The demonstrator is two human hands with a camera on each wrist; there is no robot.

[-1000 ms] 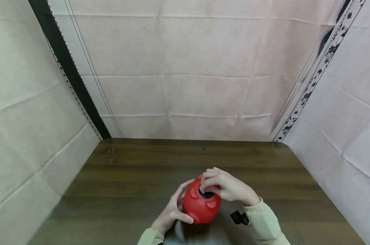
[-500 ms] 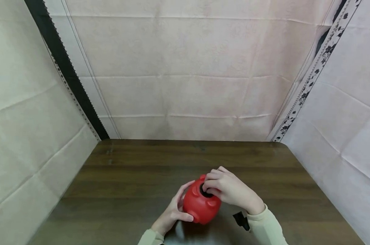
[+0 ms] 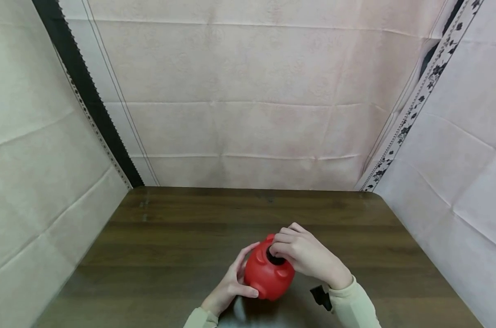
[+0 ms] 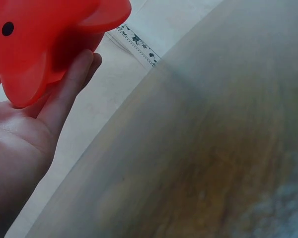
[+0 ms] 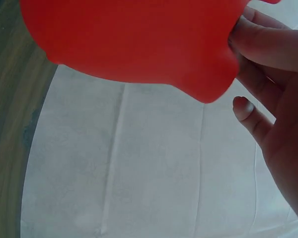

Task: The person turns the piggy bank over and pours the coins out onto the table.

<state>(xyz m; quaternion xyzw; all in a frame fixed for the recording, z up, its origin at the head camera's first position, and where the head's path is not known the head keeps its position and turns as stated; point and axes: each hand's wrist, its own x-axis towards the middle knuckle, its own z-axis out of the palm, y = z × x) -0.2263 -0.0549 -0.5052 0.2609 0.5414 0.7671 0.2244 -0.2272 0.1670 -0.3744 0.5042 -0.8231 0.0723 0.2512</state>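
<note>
A red piggy bank (image 3: 267, 279) with stubby feet is tilted so its round black plug (image 3: 274, 259) faces up and toward the right. My left hand (image 3: 234, 279) holds the bank from the left, thumb low on the near side and fingers around the far side. In the left wrist view, the bank's black dot eye (image 4: 8, 29) shows above my palm. My right hand (image 3: 307, 255) bends over the plug, thumb and fingertips pinching at it. Seen from the right wrist, a rounded foot (image 5: 213, 82) hides the fingertips and plug.
A brown wood-grain table (image 3: 182, 246) lies under the hands. White cloth hangs as a back wall (image 3: 248, 127), a left wall (image 3: 47, 173) and a right wall (image 3: 465, 191). A black strap piece (image 3: 322, 297) sits at my right cuff.
My right hand has shifted slightly and turned at the wrist, its fingers staying at the plug. The left hand and the piggy bank have barely moved.
</note>
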